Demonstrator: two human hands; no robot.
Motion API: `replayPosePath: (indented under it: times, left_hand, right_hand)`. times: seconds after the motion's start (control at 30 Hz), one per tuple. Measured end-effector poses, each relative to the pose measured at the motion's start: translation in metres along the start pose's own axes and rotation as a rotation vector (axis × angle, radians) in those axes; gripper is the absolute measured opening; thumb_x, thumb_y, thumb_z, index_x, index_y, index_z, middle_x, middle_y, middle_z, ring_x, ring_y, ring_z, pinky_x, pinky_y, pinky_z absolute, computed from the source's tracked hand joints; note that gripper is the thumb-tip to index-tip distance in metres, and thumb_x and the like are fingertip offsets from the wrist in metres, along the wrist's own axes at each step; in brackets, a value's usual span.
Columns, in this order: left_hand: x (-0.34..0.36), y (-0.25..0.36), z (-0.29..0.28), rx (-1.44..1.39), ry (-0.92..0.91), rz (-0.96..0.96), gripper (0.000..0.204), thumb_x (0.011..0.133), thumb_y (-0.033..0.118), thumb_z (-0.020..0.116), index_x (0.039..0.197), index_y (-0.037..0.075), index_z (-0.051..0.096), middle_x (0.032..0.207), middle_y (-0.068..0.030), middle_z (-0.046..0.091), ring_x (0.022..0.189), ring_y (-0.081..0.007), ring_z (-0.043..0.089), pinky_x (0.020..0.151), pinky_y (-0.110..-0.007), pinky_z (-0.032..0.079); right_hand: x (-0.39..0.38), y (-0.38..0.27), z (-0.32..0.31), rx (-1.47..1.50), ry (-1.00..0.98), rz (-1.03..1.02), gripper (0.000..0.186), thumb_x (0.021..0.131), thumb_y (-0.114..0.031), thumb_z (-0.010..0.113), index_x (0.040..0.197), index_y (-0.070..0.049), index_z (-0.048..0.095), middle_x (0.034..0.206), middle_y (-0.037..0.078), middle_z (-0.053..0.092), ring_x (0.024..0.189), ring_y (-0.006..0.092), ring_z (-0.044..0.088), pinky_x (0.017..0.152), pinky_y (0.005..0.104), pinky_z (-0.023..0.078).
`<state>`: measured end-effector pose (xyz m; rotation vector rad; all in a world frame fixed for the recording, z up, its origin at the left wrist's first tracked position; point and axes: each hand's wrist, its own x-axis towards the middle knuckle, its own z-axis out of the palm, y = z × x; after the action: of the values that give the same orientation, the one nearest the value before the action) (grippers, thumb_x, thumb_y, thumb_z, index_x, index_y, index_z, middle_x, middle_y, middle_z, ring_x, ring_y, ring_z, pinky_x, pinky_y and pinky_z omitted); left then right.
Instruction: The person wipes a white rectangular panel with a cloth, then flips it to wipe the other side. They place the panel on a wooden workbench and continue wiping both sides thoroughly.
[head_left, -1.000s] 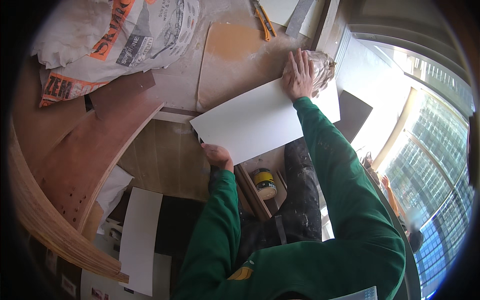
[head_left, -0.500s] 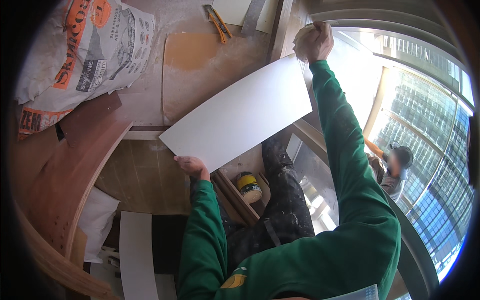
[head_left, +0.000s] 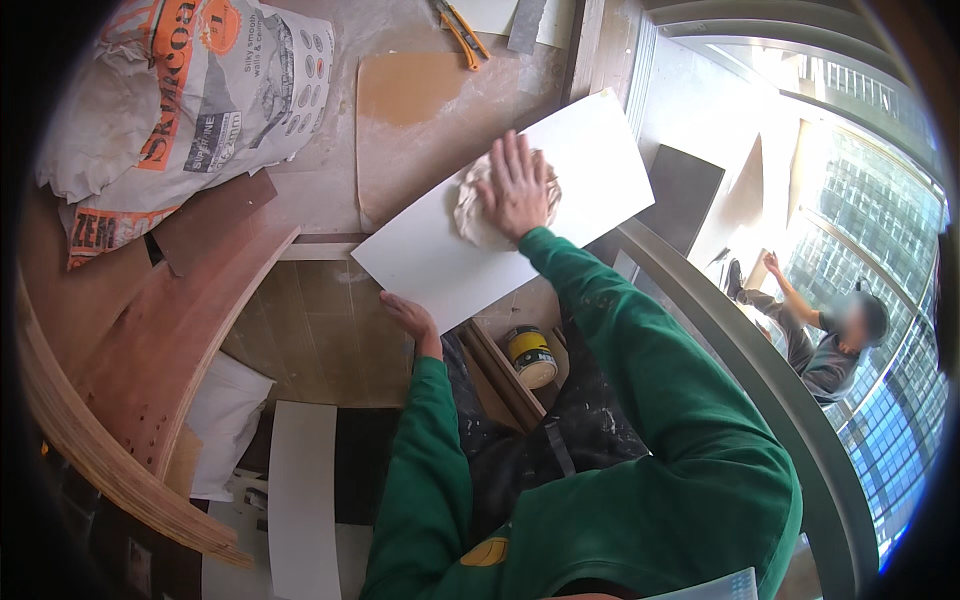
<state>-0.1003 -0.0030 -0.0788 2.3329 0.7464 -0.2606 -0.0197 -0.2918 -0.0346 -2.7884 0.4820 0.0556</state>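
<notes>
While the fingers of the right hand point(head_left: 517, 190) lie flat and slightly spread over a crumpled off-white cloth point(head_left: 468, 212), pressing it to the face of a white rectangular panel point(head_left: 595, 150), the left hand point(head_left: 412, 318) steadies that panel's near-left end, its fingers extended and close together; whether any of them curl beneath the sheet cannot be told. The panel slants across the front of a dusty worktop point(head_left: 325, 180), its nearer side reaching out above the person's dark-clad legs point(head_left: 510, 462). It could tip or slide toward them, in all likelihood, if the right palm bears down hard on the overhanging side while the left hand guards only one end; grit caught in the cloth's folds could also scratch the smooth face. Counted outward, there are two hands, one cloth and one panel, with one orange cutter point(head_left: 468, 48) and one tan-patched board point(head_left: 412, 90) on the worktop beyond and one large white-and-orange bag point(head_left: 265, 85) to the left. One yellow-banded tin point(head_left: 531, 360) sits below; what looks like one curved wooden piece point(head_left: 180, 345) sweeps along the left, one long white strip point(head_left: 302, 490) near its lower end. One dark sheet point(head_left: 688, 190) shows past the panel's right end, and one co-worker point(head_left: 828, 350) is by the bright glazing point(head_left: 870, 225).
</notes>
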Motion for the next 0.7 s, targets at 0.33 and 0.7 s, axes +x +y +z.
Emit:
replayPosePath:
  times: [0.33, 0.7]
  left_hand:
    - [0.064, 0.060, -0.087, -0.186, 0.276, 0.217, 0.056, 0.112, 0.042, 0.036, 0.142, -0.004, 0.043, 0.127, -0.0227, 0.057, 0.114, -0.0332, 0.059, 0.099, -0.044, 0.050]
    - [0.029, 0.251, 0.054, 0.395, -0.460, 0.871, 0.072, 0.093, 0.058, 0.068, 0.132, -0.002, 0.059, 0.128, -0.0225, 0.061, 0.122, -0.0396, 0.056, 0.104, -0.050, 0.044]
  right_hand:
    - [-0.026, -0.107, 0.030, 0.199, -0.119, -0.535, 0.067, 0.100, -0.039, 0.058, 0.155, -0.006, 0.039, 0.165, 0.012, 0.034, 0.154, 0.0298, 0.029, 0.125, 0.0534, 0.022]
    - [0.058, 0.199, -0.046, 0.124, 0.390, 0.167, 0.039, 0.099, -0.030, 0.059, 0.135, -0.013, 0.061, 0.138, 0.010, 0.062, 0.134, 0.0331, 0.054, 0.108, 0.0501, 0.043]
